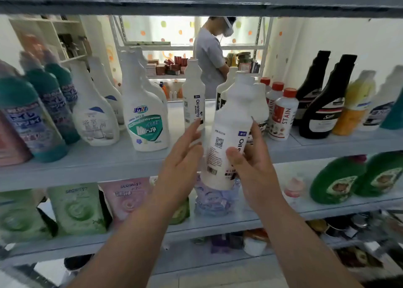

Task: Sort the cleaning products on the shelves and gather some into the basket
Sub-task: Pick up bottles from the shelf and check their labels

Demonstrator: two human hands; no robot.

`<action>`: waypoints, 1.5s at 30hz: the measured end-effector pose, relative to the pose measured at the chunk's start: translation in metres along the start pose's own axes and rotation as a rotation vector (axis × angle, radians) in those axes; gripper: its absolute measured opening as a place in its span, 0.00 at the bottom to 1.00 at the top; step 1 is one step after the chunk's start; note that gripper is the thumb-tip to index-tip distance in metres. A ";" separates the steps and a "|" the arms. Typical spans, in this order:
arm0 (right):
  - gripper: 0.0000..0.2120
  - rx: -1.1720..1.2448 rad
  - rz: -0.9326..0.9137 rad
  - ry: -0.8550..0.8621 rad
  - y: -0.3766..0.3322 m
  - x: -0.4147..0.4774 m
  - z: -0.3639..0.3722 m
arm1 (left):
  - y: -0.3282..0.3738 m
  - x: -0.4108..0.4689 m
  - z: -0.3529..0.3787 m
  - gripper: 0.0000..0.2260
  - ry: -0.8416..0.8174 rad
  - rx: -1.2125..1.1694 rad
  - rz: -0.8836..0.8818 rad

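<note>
Right hand (248, 165) wraps thumb and fingers round the lower body of a white "Oil enemy" bottle (226, 135), carrying it tilted in the air just before the front edge of the middle shelf (109, 163). Left hand (183, 157) is spread wide and holds nothing, its straight fingers reaching up beside the carried bottle towards a matching bottle (193, 96) that stands upright further back on the same shelf; whether the fingertips touch it cannot be told. To the left of that gap stands a spray bottle with a green label (148, 122), to the right a cluster of red-capped STAIN bottles (283, 117) and then black bottles (322, 104). Refill pouches (78, 209) and green bottles (335, 181) line the lower shelf (218, 224). No basket is in view. The step appears to be pairing the two like bottles. Done well, that would mean righting the carried bottle before setting it down, lowering it into the open space beside its twin with the label outward, and keeping the free hand ready to steady the neighbours, which stand close enough to topple.
</note>
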State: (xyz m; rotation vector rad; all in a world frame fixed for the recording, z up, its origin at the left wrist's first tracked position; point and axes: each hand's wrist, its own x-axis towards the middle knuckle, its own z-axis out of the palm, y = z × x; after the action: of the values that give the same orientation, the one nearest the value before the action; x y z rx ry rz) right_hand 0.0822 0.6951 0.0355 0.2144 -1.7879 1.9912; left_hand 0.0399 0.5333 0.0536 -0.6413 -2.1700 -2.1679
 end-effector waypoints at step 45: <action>0.38 -0.363 -0.095 0.046 0.045 0.102 0.058 | -0.048 -0.023 -0.062 0.31 0.189 0.021 -0.122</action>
State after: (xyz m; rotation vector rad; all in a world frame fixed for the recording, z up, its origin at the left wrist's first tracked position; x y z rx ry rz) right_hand -0.0376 0.6596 0.0451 0.1332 -2.0287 1.5603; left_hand 0.0302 0.4694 0.0039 -0.2960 -2.1818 -2.1584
